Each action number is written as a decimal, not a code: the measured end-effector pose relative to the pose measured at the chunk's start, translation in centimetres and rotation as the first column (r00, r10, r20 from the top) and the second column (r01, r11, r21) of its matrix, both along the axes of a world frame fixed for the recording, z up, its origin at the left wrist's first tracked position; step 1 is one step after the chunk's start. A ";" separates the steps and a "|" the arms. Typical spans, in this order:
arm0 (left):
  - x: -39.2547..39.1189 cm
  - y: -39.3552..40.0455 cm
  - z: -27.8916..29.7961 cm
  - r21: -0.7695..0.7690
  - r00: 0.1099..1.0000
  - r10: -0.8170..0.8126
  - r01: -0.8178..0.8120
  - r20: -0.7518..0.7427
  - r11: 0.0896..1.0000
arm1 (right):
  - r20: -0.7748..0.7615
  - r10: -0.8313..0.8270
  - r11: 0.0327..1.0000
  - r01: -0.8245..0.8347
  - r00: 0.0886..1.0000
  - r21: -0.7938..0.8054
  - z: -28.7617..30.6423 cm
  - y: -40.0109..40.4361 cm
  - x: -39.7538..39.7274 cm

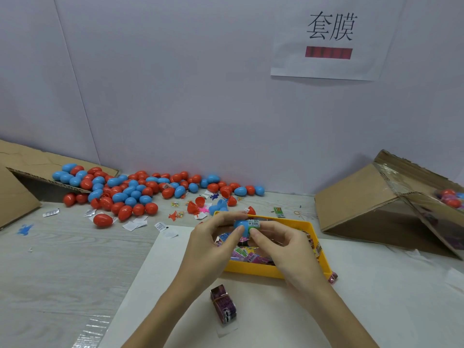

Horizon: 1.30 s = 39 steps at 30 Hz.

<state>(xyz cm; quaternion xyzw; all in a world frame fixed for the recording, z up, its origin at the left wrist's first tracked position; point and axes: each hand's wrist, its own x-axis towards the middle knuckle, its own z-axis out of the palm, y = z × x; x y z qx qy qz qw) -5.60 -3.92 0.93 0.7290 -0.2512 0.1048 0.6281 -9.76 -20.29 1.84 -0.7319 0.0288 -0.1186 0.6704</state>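
The left hand (211,244) and right hand (283,247) hid most of the egg (239,224) and the left side of the tray (312,231). Print on the sleeve (253,223) was too small to read.

The grey wood-grain table (62,267) carries a heap of red and blue plastic eggs (130,189), scattered paper slips (134,225), a white sheet (376,297), a left cardboard box (15,197) and a right cardboard box (364,202).

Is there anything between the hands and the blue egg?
The left hand grips the blue plastic egg directly. Only the green printed film sleeve round its other end lies under fingers of the right hand.
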 end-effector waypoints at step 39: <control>-0.1 0.1 0.4 -0.146 0.996 -0.081 0.084 0.027 0.986 | -0.078 0.230 0.848 -0.160 0.970 0.504 1.5 0.4 -0.5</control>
